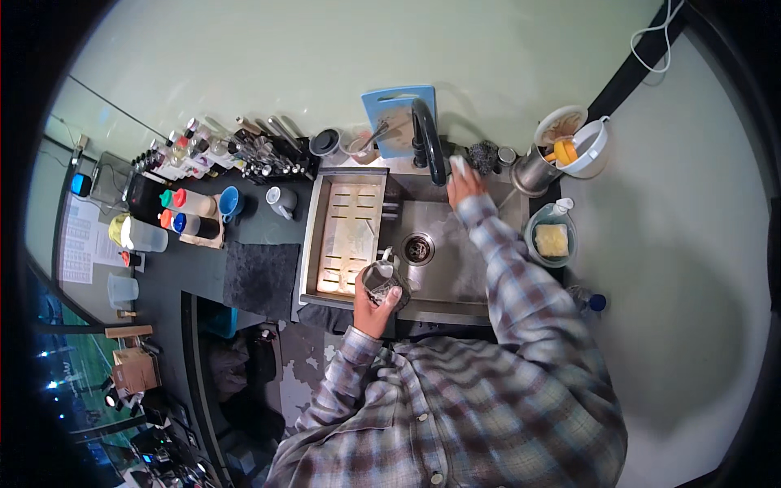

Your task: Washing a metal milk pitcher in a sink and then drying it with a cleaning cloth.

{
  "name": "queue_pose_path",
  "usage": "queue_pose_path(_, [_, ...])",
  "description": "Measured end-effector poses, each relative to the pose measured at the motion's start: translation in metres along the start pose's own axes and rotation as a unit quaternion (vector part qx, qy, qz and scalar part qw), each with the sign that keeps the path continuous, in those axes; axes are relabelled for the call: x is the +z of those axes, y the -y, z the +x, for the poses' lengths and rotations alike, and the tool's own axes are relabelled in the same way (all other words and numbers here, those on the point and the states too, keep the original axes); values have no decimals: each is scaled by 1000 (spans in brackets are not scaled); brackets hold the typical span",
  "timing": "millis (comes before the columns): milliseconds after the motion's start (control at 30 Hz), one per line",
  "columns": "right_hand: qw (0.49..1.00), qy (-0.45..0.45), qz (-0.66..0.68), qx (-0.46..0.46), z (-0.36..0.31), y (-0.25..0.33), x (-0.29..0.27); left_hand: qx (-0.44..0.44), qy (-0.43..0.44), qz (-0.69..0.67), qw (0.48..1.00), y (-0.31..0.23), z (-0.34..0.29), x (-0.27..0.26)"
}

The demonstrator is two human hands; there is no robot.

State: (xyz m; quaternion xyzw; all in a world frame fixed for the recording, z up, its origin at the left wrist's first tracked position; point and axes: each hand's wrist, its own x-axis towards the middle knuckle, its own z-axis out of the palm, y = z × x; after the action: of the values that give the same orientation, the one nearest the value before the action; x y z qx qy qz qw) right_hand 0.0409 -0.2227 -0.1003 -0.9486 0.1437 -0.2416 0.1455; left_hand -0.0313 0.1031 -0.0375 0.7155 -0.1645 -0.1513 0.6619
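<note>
My left hand [373, 315] is closed around a mug [379, 279] with a dark patterned outside and a pale handle, tilted so its opening shows. It is above the near part of the steel sink [455, 244], by the drain [417, 249]. At the sink's back edge, my right hand [465, 185] is right of the black faucet [427, 138]. Its fingers are closed near something small and white, too blurred to name. Just behind that hand lies a dark scrubber [482, 155]. A slotted drip tray [351, 232] covers the sink's left side.
A blue cutting board [399, 122] leans on the wall behind the faucet. On the right stand a steel cylinder [533, 172] and a tub with a yellow sponge [551, 241]. Leftward are a dark cloth [260, 281], a white mug [281, 200], a blue cup [231, 202] and several bottles.
</note>
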Motion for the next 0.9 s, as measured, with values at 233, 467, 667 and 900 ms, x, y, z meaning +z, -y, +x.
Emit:
queue_pose_path(233, [973,42,183,130,-77,24,-1,-4,67,-27,997,14,44,27])
queue_pose_path(467, [951,-93,288,67,-114,111,-34,-180,35,-100,978,66,130,85])
queue_pose_path(667, [954,51,240,171,-76,64,-51,-439,166,-403,786,48,119,111])
queue_pose_path(900, [988,8,90,-124,-104,70,-43,-422,163,-459,765,75,130,84])
